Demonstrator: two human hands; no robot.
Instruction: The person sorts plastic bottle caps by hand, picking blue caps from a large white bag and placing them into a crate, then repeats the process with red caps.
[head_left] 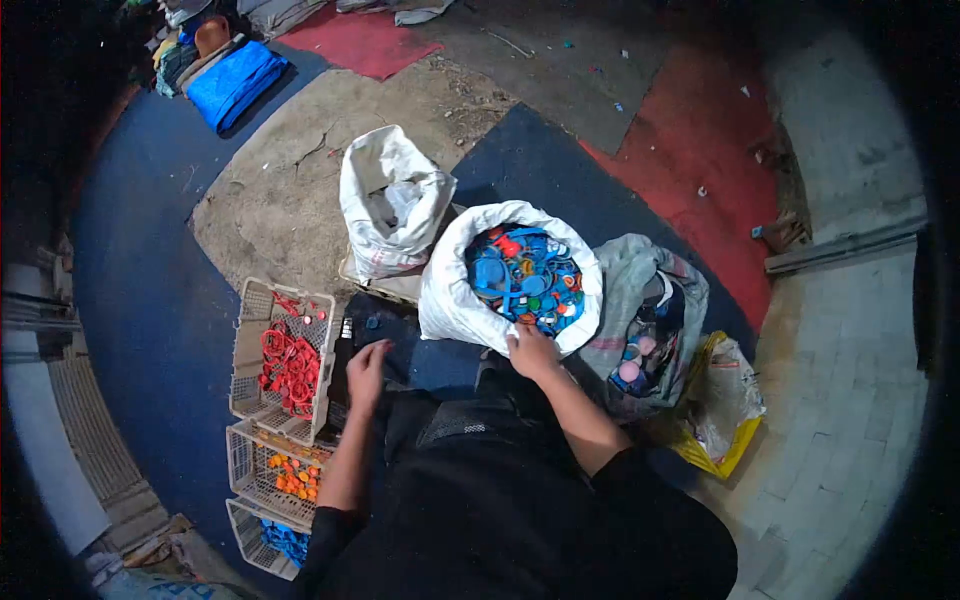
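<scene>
A white sack point(450, 300) with a rolled rim stands in front of me, full of blue, red, orange and green plastic pieces point(530, 278). My right hand point(533, 352) is at the near rim of this sack, its fingers bent over the edge; whether they grip anything is hidden. My left hand point(368, 372) hangs between the sack and a crate of red pieces point(290, 365), fingers curled together, and anything inside them is too small to make out. A small dark blue piece point(373, 322) lies just beyond it.
Below the red pieces' crate point(240, 340) are crates of orange pieces point(292, 478) and blue pieces point(285, 540). Another white sack point(385, 240) stands behind. At right are a grey-green sack point(625, 265) and a yellow-edged bag point(735, 455). A folded blue tarp point(238, 85) lies far left.
</scene>
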